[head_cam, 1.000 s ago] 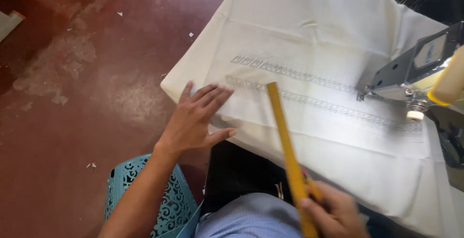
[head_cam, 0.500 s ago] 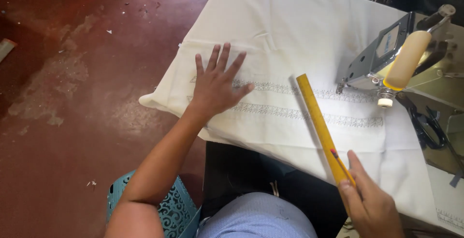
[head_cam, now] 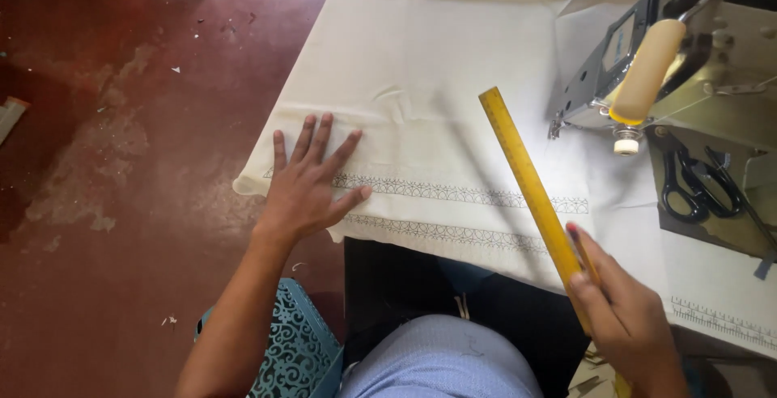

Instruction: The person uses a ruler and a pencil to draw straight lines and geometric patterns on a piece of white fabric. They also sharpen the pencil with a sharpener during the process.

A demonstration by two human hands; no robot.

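A cream cloth (head_cam: 453, 66) with two bands of grey stitched pattern lies spread over a sewing table. My left hand (head_cam: 307, 184) rests flat on its near left corner, fingers spread, touching the pattern bands. My right hand (head_cam: 619, 309) grips the near end of a long yellow ruler (head_cam: 526, 175), together with a thin pencil-like stick. The ruler slants up and away over the cloth, toward the sewing machine.
A grey sewing machine (head_cam: 639, 58) with a cream handle stands at the right. Black scissors (head_cam: 696, 188) lie on the table beside it. A teal patterned plastic seat (head_cam: 295, 349) sits under me. Red floor (head_cam: 121, 163) stretches left.
My left hand slid left along the cloth's near edge. The ruler's far end swung right toward the machine, and my right hand holds it lower right.
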